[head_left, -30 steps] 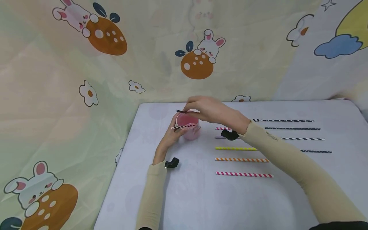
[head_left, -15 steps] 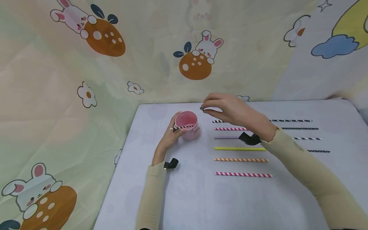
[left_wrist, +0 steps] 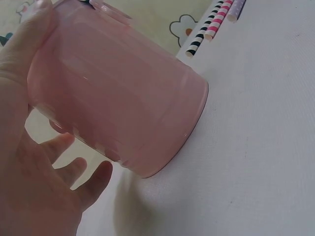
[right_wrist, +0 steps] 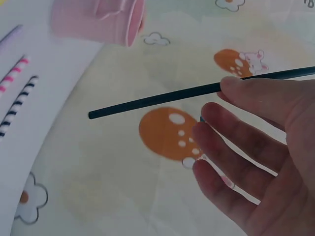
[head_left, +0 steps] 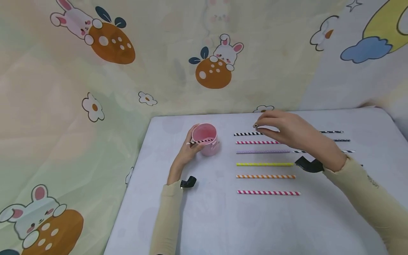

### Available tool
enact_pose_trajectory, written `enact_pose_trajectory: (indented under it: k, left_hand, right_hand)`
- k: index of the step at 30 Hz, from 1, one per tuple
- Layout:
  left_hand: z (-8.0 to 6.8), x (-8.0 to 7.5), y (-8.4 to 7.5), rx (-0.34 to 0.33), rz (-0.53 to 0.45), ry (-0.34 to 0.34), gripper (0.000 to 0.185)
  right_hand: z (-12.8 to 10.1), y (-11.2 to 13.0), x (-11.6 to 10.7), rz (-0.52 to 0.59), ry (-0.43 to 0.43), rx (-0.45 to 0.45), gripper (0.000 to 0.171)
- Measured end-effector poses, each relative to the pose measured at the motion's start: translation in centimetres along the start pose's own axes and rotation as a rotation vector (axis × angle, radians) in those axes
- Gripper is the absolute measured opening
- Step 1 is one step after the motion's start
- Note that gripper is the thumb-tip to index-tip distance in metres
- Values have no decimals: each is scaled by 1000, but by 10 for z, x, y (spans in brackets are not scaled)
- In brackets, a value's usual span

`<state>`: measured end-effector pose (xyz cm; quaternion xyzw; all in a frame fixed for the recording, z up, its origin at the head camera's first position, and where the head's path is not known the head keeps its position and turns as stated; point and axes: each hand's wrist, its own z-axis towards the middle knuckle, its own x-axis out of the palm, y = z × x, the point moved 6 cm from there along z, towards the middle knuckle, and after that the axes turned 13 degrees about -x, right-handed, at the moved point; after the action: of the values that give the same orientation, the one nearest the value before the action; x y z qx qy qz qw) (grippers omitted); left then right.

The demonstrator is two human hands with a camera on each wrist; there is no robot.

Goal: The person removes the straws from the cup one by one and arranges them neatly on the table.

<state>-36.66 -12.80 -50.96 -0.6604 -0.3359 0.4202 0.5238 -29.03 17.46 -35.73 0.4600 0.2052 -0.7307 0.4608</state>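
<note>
we steady a cup and lift a straw

our left hand (head_left: 188, 148) curls around the pink cup (head_left: 206, 139) on the counter (head_left: 223, 219); our right hand (head_left: 288, 131) pinches a dark straw (right_wrist: 162, 98) above the striped straws (head_left: 266, 176). no writing is legible.

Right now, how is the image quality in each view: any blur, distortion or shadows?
Head view: evenly lit, sharp, edges bowed by a wide lens, soft shadows under the right hand. Left wrist view: the pink cup fills the frame, slightly soft. Right wrist view: the fingers are blurred, the dark straw crisper.
</note>
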Motion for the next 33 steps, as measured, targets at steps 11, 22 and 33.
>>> enact_pose_trajectory:
  k: [11,22,33]
  left_hand:
    - [-3,-2,-2,25,27,-5,82]
    - [-4,-1,-3,34,31,1,81]
    - [-1,-1,-2,38,50,-5,82]
  right_hand:
    - [-50,0,-26,-135,155,140,29]
    - [-101,-13,-24,-274,259,177,27]
    - [-168,-12,13,-290,493,200,19]
